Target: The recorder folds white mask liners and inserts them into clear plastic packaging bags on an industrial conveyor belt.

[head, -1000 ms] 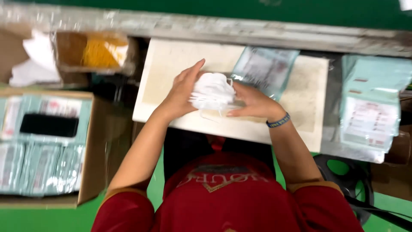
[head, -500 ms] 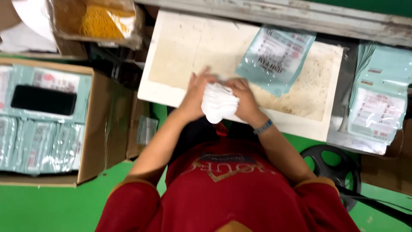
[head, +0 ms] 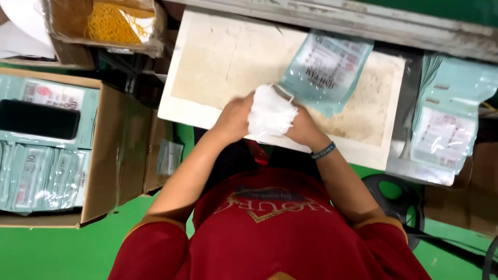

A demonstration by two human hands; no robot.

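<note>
Left hand (head: 234,117): closed on the soft white bundle of face masks (head: 270,115).
Right hand (head: 303,127): gripping the bundle's other side.
Nearby: teal plastic pouch (head: 327,70) on the stained white board (head: 218,62).

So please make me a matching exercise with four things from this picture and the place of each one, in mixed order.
Things:
1. white bundle
2. pale green pouch
3. yellow rubber bands
4. black phone

Places:
a. in a box at the top left
b. between both hands
c. flat on the stained work board
d. on packets in the carton at the left

Pairs: 1-b, 2-c, 3-a, 4-d
</note>
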